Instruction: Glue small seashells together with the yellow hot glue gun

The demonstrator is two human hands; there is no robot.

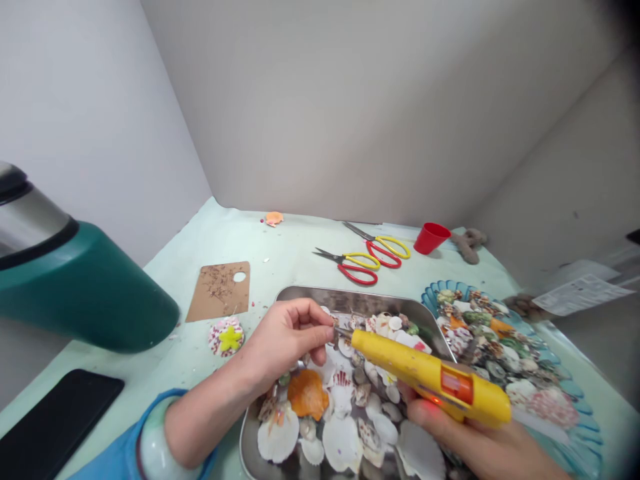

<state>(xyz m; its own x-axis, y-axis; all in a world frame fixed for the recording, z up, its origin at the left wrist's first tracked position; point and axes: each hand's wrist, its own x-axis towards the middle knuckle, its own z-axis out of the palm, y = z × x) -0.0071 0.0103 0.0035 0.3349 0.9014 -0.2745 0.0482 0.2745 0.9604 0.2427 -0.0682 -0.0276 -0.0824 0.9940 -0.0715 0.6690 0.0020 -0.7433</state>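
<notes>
My right hand point(450, 420) grips a yellow hot glue gun point(425, 370), its red light glowing and its nozzle pointing left. At the nozzle's tip, my left hand point(295, 333) pinches something small between thumb and forefinger, too hidden to name. Both hands are above a metal tray point(250, 440) full of seashells. Among them lie an orange scallop shell point(308, 395) and several white shells, such as a large white scallop point(342, 443). Left of the tray sits a round shell piece point(220, 337) with a yellow-green flower shape on it.
Two pairs of scissors point(357, 265) lie behind the tray, beside a red cup point(431, 238). A blue scalloped dish point(583, 407) of shells stands at right. A brown card point(213, 293), a black phone point(60, 420) and a large green bottle point(95, 293) occupy the left.
</notes>
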